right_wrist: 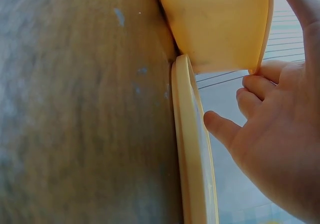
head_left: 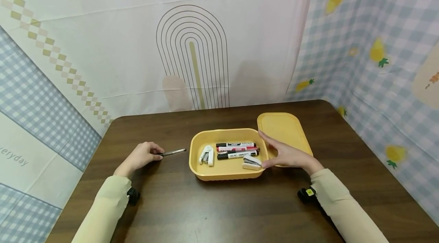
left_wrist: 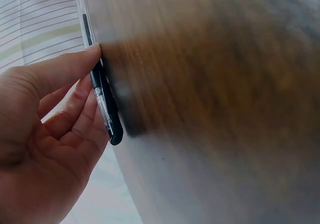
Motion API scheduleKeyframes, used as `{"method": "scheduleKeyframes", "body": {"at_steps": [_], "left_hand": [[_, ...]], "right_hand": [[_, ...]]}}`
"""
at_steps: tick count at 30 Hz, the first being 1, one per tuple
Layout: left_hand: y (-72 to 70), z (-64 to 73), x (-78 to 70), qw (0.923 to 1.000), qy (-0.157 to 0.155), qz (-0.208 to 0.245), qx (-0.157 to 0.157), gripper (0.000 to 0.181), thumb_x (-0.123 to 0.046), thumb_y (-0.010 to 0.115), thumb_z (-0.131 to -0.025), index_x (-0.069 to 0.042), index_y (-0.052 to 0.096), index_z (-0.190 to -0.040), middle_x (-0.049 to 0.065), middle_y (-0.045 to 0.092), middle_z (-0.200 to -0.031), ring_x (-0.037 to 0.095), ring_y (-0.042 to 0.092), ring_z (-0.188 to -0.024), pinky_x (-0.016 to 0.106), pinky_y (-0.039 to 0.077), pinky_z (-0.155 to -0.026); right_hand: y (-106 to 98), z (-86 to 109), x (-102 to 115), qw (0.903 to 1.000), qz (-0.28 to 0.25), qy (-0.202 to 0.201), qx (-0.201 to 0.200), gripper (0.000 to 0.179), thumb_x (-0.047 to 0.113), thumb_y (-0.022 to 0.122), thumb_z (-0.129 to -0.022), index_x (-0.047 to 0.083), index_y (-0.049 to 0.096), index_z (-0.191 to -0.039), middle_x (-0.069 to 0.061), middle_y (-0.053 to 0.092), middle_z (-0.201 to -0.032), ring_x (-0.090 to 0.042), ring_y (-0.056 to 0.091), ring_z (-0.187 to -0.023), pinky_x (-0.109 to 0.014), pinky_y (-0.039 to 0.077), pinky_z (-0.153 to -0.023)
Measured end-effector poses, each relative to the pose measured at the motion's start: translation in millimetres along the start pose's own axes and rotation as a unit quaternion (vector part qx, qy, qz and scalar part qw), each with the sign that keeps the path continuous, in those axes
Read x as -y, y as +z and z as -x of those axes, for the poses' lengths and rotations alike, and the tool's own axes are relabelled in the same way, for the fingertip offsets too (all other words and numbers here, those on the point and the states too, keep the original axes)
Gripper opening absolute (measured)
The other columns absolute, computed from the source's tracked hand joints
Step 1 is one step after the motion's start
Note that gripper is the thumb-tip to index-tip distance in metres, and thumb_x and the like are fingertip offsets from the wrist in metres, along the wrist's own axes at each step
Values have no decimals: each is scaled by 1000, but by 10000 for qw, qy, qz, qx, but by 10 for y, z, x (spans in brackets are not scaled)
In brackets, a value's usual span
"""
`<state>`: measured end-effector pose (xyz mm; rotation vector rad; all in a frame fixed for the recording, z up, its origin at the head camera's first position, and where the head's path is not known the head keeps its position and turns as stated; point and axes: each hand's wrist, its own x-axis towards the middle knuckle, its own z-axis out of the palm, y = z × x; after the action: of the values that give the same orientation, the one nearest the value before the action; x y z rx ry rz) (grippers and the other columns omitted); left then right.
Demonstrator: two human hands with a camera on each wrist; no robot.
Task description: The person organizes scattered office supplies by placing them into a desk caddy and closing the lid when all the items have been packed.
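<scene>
My left hand (head_left: 143, 156) pinches a clear-barrelled pen with a dark grip (left_wrist: 102, 88) between thumb and fingers, just above the table, left of a yellow plastic box (head_left: 226, 177). The spread fingers of my right hand (head_left: 286, 154) touch the right rim of that box, thumb nearer me and forefinger farther off. Inside lie black-and-white markers (head_left: 236, 154), a red marker (head_left: 236, 149), a small white stapler (head_left: 252, 162) on the right, and a white V-shaped tool (head_left: 207, 156), perhaps another stapler, on the left.
Flat on the table right of the box lies its yellow lid (head_left: 282, 128), partly beneath my right hand. The dark wooden table (head_left: 205, 212) meets a hanging printed cloth (head_left: 253, 44) behind it and at both sides.
</scene>
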<state>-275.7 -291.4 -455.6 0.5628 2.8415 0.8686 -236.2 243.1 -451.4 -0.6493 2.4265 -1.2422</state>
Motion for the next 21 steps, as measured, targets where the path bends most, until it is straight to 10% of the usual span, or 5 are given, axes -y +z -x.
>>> {"method": "scheduleKeyframes", "body": {"at_steps": [21], "left_hand": [[-17,0,-9,9997,165,-117,105,7,-7,74,-89,-7,76,-96,-3,68,-82,12,58,-75,31,48,-69]], "right_hand": [[4,-3,4,10000,21,33,-27,114,37,85,-82,23,7,-164,-14,4,-168,-36,8,-152,-60,14,-118]]}}
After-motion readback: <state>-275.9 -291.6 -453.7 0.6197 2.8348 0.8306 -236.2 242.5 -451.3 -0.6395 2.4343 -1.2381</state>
